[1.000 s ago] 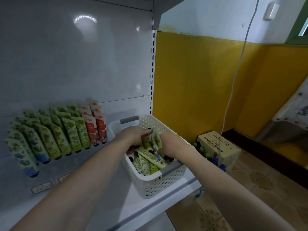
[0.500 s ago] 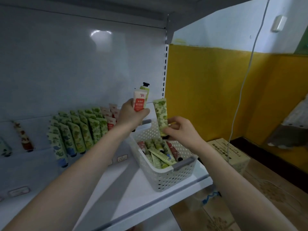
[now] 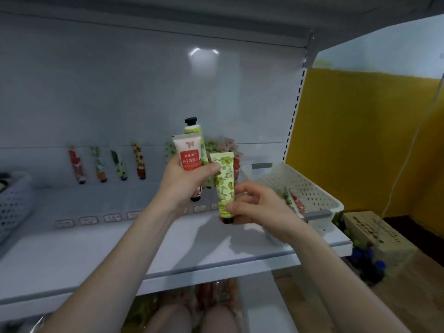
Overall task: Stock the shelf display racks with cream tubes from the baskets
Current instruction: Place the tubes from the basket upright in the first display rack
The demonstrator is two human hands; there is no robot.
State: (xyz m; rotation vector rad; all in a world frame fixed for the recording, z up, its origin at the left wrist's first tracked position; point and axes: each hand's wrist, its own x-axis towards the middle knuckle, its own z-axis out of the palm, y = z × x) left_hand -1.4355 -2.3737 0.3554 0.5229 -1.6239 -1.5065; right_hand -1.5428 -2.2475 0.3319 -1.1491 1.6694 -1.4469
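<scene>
My left hand (image 3: 186,181) grips two cream tubes above the shelf: a white and red tube (image 3: 188,155) in front and a green tube with a black cap (image 3: 195,131) behind it, cap up. My right hand (image 3: 254,205) pinches a green leaf-patterned tube (image 3: 224,183), cap down, right beside the left hand. The white basket (image 3: 310,188) with several more tubes stands on the shelf at the right. Display racks along the back wall hold single tubes (image 3: 117,164) at the left and a fuller cluster (image 3: 223,147) half hidden behind my hands.
A second white basket (image 3: 12,205) stands at the shelf's far left. Price labels (image 3: 89,221) line the rack front. The shelf edge (image 3: 216,265) runs below my arms. A cardboard box (image 3: 374,231) and bottles sit on the floor at the right, by the yellow wall.
Both hands lifted tubes out of the basket and moved left and up, away from it. The camera has swung left, bringing more racks and the left basket into sight.
</scene>
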